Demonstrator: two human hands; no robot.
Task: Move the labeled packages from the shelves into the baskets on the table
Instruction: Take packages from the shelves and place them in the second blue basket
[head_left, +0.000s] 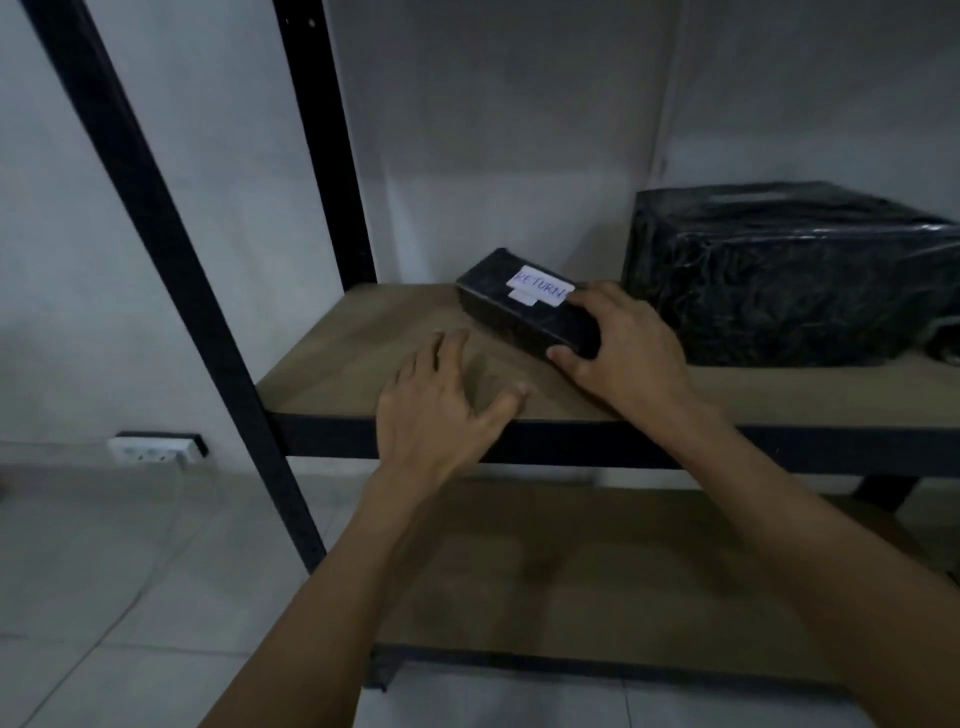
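Observation:
A small black wrapped package (511, 306) with a white label reading "RETURN" lies on the brown shelf board (358, 353). My right hand (621, 353) grips its near end, thumb on the front side and fingers over the top. My left hand (441, 400) hovers over the shelf just left of the package, fingers spread and holding nothing. A large black wrapped package (789, 275) stands at the right of the same shelf; no label shows on it.
Black metal uprights (171, 249) frame the shelf unit on the left. A lower brown shelf (597, 571) lies beneath. A white wall socket (153, 449) sits low on the wall at the left, above a pale tiled floor (104, 597).

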